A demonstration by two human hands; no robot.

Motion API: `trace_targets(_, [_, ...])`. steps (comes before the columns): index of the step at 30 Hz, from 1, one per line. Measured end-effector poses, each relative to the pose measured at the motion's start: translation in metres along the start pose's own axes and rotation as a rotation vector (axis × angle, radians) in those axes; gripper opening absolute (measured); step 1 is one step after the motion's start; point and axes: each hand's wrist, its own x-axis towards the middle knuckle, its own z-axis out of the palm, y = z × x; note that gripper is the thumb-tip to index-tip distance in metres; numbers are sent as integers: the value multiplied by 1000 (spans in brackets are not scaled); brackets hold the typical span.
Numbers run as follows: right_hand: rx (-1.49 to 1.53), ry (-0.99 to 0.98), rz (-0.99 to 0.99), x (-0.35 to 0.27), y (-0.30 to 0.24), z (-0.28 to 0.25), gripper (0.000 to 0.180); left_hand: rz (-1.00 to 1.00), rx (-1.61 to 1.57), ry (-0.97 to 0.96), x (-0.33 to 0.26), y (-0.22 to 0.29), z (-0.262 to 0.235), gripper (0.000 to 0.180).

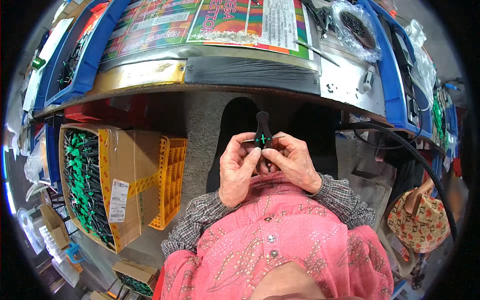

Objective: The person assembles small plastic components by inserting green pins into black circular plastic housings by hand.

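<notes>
My left hand (236,167) and my right hand (294,159) meet in front of my body, above my lap. Between them is a small pair of black pliers (262,120), its rounded dark head pointing away from me and green marks near the middle. Both sets of fingers are closed, with the thumbs pressing on the handles from either side. A thin rod-like piece (278,136) sticks out sideways by the pliers at the fingertips; I cannot tell exactly what it is. The handle ends are partly hidden by my fingers.
The workbench's dark front edge (250,70) runs across ahead. Blue bins (82,65) stand on its left and right ends. At left, an open carton (142,175) holds many black-and-green tools, beside a yellow crate (170,182). A black cable (415,152) curves down on the right.
</notes>
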Motion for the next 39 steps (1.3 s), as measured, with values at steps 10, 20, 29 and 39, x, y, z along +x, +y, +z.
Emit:
trace_targets(10, [35,-41,67,10,6,0,13,-48,-13,-26,5,8,-14,27])
trace_targets(20, [23,-43,68,12,10,6,15,56,60,-4,5,-4,-21,27])
trace_targets(29, [35,3,74,12,11,11,18,92,64,25,7,-10,-20,26])
trace_targets(39, [53,-40,133,18,11,8,17,122,94,36,10,-14,-25,27])
